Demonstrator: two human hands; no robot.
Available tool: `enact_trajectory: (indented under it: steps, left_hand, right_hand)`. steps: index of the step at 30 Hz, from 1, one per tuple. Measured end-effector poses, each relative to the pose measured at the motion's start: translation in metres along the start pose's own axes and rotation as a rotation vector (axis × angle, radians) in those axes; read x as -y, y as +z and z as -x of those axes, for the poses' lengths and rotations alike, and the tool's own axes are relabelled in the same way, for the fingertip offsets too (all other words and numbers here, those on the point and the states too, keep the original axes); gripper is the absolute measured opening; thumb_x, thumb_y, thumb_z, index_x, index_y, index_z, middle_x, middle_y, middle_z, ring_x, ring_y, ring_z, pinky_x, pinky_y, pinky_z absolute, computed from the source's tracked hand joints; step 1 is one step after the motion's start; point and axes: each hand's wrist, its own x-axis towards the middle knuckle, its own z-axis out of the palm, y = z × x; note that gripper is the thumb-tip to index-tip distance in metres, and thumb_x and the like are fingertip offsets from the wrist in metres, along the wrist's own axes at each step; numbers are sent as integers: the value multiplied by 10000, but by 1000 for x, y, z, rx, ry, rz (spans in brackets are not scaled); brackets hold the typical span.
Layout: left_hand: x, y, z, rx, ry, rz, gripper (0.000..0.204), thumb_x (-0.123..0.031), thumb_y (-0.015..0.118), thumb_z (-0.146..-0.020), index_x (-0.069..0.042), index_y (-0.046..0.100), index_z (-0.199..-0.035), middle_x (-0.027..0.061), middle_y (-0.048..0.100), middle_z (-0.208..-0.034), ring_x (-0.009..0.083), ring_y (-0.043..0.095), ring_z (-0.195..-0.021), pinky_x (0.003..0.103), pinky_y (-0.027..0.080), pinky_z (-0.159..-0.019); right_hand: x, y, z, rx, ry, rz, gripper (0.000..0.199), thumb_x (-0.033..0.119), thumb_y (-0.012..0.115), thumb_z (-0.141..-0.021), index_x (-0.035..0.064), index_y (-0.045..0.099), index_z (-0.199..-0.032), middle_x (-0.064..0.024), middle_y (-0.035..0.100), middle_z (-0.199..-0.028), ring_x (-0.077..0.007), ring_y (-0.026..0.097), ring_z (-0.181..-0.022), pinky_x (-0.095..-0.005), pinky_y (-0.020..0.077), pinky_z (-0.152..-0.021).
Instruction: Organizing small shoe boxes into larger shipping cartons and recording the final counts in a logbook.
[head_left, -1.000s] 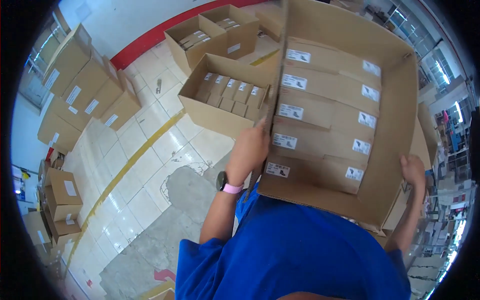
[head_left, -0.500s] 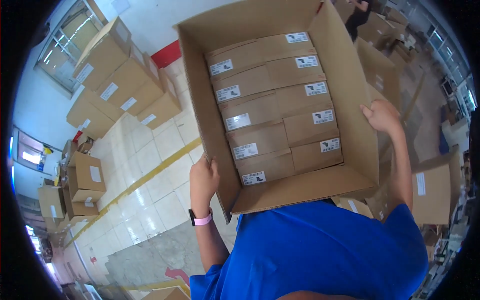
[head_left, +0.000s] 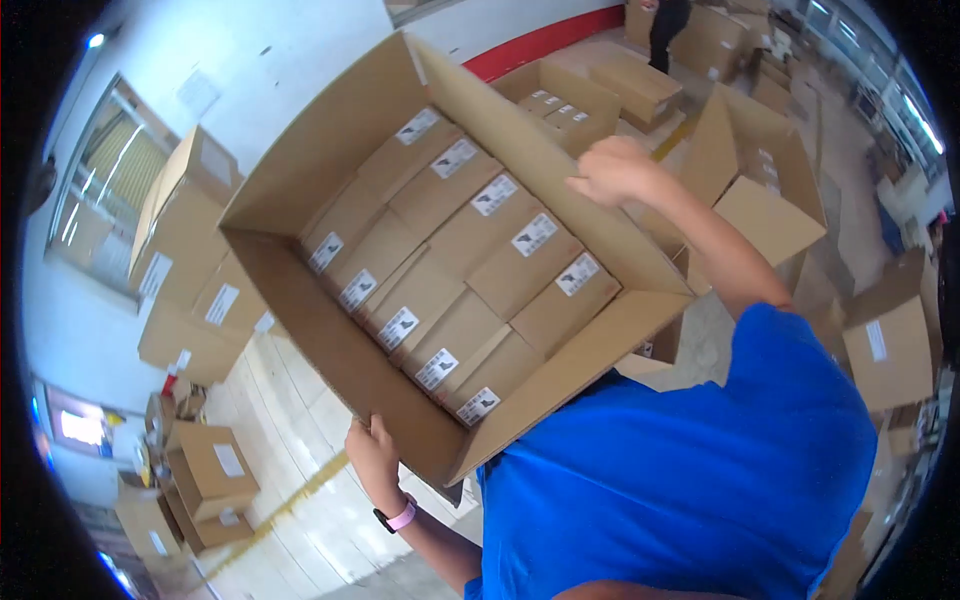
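A large open cardboard carton (head_left: 520,415) is held in front of my body, tilted in the view. Inside lie two columns of brown shoe boxes (head_left: 455,270), each with a white label at its end. The fingers of my left hand (head_left: 374,460) close over the carton's near left edge; a pink-banded watch (head_left: 398,516) sits on that wrist. On the opposite side, my right hand (head_left: 612,170) is closed at the far right wall's upper edge, with the fingertips partly hidden.
Stacked closed cartons (head_left: 190,290) stand against the left wall. Beyond my right arm are another open carton (head_left: 765,150) and a carton of small boxes (head_left: 570,90). A person in dark trousers (head_left: 667,35) stands far off. A yellow line (head_left: 300,495) crosses the tiled floor.
The carton has turned clockwise and shifted left, staying in both hands. My right hand has moved left and farther away; my left hand has come lower. The background has swung with the view.
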Motion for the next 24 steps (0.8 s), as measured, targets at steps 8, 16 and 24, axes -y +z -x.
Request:
enact_trajectory:
  steps: [8, 16, 24]
  left_hand:
    - [34, 5, -38, -42, 36, 32, 282, -179, 595, -986, 82, 671, -1064, 280, 707, -862, 411, 704, -788, 448, 524, -713]
    - [38, 88, -378, 44, -112, -93, 266, -173, 588, -974, 82, 661, -987, 254, 712, -829, 346, 712, -746, 439, 521, -697]
    - [53, 317, -818, 180, -67, -102, 312, -188, 584, -949, 105, 689, -960, 324, 702, -892, 446, 716, -847, 498, 533, -766]
  right_hand:
    - [23, 28, -52, 17, -6, -77, 513, 474, 518, -997, 60, 788, -857, -191, 750, -895, -392, 718, -905, -514, 561, -798]
    - [-4, 90, -416, -15, 17, -86, 481, 489, 553, -962, 83, 799, -885, -176, 758, -903, -404, 724, -906, -522, 570, -775]
    - [-101, 232, -891, 378, 18, 17, 387, 461, 637, -926, 134, 810, -1037, -119, 774, -1051, -316, 730, -1031, -492, 564, -780]
